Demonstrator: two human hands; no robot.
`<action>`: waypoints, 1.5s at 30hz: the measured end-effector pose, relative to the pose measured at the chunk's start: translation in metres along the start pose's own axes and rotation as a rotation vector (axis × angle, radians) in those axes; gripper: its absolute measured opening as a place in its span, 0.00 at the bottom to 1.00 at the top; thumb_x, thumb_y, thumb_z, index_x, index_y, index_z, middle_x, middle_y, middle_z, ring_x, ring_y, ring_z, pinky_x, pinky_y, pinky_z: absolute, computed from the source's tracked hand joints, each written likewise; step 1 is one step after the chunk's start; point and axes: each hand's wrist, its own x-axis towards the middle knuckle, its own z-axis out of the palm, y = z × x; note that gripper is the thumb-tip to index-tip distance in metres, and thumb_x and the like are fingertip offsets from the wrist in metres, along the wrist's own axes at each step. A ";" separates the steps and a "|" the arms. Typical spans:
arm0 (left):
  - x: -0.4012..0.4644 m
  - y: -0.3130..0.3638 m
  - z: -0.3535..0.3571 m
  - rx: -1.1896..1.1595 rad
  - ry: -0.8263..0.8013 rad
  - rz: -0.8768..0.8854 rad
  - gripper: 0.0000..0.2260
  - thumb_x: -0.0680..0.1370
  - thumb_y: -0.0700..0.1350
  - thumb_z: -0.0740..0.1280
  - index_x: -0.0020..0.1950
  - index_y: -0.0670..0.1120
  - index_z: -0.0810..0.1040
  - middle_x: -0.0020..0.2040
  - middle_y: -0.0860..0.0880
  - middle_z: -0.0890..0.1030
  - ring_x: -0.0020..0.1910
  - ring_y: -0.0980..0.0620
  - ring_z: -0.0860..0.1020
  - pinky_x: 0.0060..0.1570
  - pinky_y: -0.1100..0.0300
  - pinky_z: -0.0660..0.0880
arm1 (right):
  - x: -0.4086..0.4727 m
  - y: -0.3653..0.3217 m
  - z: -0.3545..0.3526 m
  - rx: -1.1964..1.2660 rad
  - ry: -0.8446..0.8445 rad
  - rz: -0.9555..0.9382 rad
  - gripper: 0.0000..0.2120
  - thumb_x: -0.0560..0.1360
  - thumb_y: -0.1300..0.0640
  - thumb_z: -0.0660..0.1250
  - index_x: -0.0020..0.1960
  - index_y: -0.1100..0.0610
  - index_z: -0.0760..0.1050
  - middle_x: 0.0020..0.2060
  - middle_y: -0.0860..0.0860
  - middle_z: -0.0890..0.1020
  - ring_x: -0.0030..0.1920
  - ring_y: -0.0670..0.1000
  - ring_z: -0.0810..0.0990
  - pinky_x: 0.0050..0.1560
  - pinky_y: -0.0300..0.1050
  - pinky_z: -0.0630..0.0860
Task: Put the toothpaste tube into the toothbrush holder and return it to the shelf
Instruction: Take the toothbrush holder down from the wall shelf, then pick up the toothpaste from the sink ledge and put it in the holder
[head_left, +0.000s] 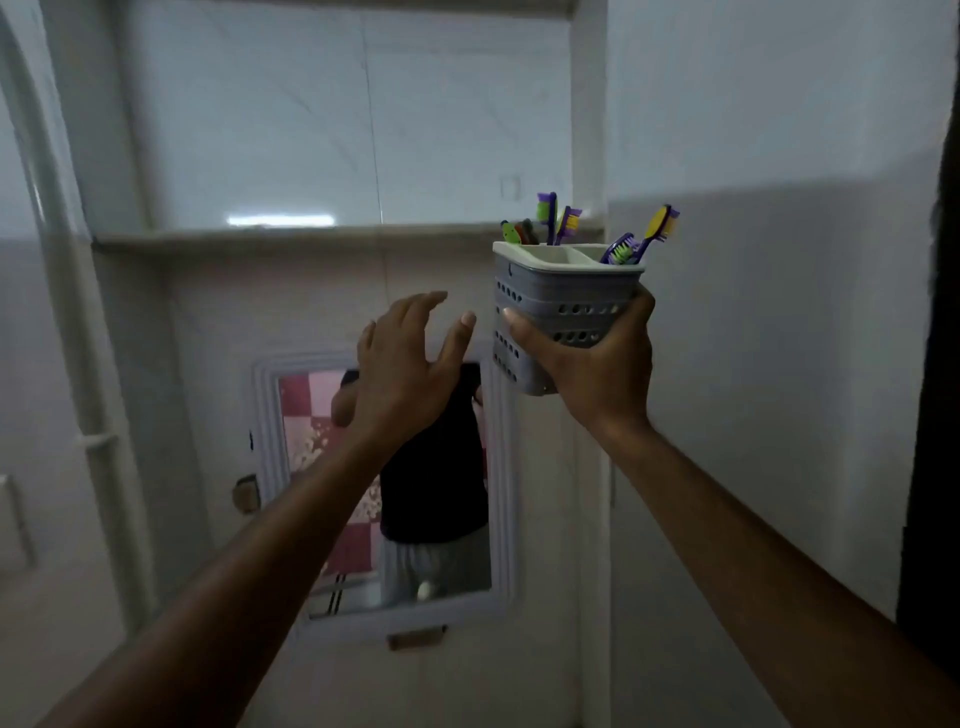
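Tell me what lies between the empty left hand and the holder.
Nothing: in the head view, only bare wall shows between the left hand and the holder.

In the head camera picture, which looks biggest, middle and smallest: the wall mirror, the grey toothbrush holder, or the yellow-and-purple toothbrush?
1. The wall mirror, partly hidden by the left hand.
2. The grey toothbrush holder, held in the right hand.
3. The yellow-and-purple toothbrush; only its top shows.

The holder is nearer the camera, so its true size relative to the mirror is smaller than it looks.
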 end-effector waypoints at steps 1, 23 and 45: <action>-0.015 -0.005 0.002 -0.018 -0.033 -0.021 0.27 0.84 0.67 0.59 0.77 0.54 0.73 0.74 0.51 0.78 0.73 0.50 0.75 0.74 0.37 0.69 | -0.013 0.008 -0.004 0.006 -0.012 0.023 0.57 0.62 0.34 0.90 0.80 0.52 0.66 0.69 0.45 0.81 0.63 0.42 0.84 0.55 0.27 0.79; -0.429 -0.065 0.036 -0.241 -0.417 -0.839 0.21 0.82 0.62 0.70 0.71 0.52 0.80 0.66 0.55 0.83 0.65 0.59 0.81 0.62 0.61 0.77 | -0.367 0.204 -0.108 -0.291 -0.456 0.593 0.60 0.58 0.30 0.84 0.80 0.55 0.66 0.68 0.48 0.74 0.71 0.53 0.70 0.71 0.53 0.72; -0.586 -0.242 0.033 0.315 -1.005 -0.903 0.22 0.80 0.55 0.71 0.71 0.46 0.77 0.63 0.42 0.81 0.61 0.38 0.79 0.60 0.42 0.78 | -0.528 0.256 -0.078 -0.582 -0.525 0.989 0.64 0.58 0.48 0.94 0.81 0.60 0.59 0.77 0.56 0.78 0.74 0.58 0.80 0.69 0.52 0.81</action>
